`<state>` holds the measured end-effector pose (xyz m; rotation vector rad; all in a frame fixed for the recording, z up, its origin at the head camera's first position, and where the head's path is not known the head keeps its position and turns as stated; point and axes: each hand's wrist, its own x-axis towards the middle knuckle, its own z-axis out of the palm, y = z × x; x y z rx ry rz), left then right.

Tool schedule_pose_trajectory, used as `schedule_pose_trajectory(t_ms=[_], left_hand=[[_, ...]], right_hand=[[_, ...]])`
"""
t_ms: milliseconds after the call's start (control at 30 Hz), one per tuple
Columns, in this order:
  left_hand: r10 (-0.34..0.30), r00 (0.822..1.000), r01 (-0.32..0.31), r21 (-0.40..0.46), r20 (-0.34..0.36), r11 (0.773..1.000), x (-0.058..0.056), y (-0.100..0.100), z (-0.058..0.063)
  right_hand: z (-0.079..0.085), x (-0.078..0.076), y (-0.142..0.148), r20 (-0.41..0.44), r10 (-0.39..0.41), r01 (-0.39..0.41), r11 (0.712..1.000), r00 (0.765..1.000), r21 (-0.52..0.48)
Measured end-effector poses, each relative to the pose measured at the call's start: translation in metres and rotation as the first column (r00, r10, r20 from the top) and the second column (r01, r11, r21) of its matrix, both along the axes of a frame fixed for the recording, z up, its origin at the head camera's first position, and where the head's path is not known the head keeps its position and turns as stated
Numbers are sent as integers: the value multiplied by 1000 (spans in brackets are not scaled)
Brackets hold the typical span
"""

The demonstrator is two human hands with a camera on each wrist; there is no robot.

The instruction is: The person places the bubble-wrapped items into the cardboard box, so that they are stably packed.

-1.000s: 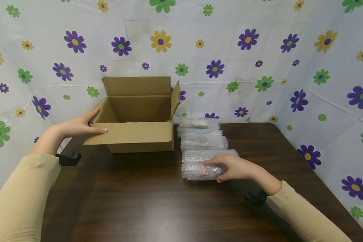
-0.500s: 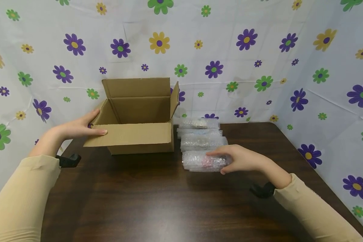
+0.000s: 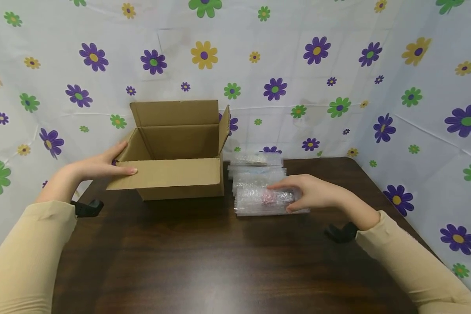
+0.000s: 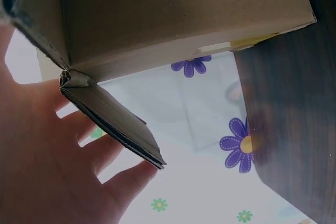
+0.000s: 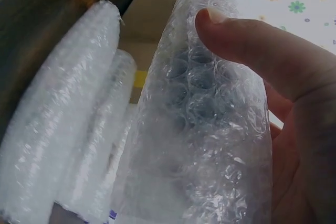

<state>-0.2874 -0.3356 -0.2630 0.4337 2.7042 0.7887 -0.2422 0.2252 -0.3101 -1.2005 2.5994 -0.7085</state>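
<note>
My left hand (image 3: pixel 98 165) grips the cardboard box (image 3: pixel 182 192) at its front left corner. Its thumb lies over the front flap (image 3: pixel 180 173), while the fingers reach behind the side flap (image 4: pixel 113 119) in the left wrist view. My right hand (image 3: pixel 315 192) holds a bubble-wrapped package (image 5: pixel 194 145) between thumb and fingers. Something pinkish and dark shows through the wrap; its kind is blurred. In the head view this package overlaps another bubble-wrapped package (image 3: pixel 272 213) lying on the table. The box stands with its top flaps spread and its inside facing me.
Further bubble-wrapped packages (image 3: pixel 257 160) lie in a row right of the box, toward the back. The dark wood table (image 3: pixel 172 253) meets a flowered cloth (image 3: pixel 282 52) behind and at the right. Black wrist straps (image 3: pixel 341 233) sit at both cuffs.
My right hand has raised the front package and carried it away from me, over the package behind it. My left hand keeps its hold on the box.
</note>
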Motion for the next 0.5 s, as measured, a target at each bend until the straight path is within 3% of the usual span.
schedule_pose_trajectory(t_ms=[500], left_hand=[[-13,1000,13,-12,-18,1000,0,-1,-1]], right_hand=[[35,-8,-7,-34,8,-8,1000,999,15]])
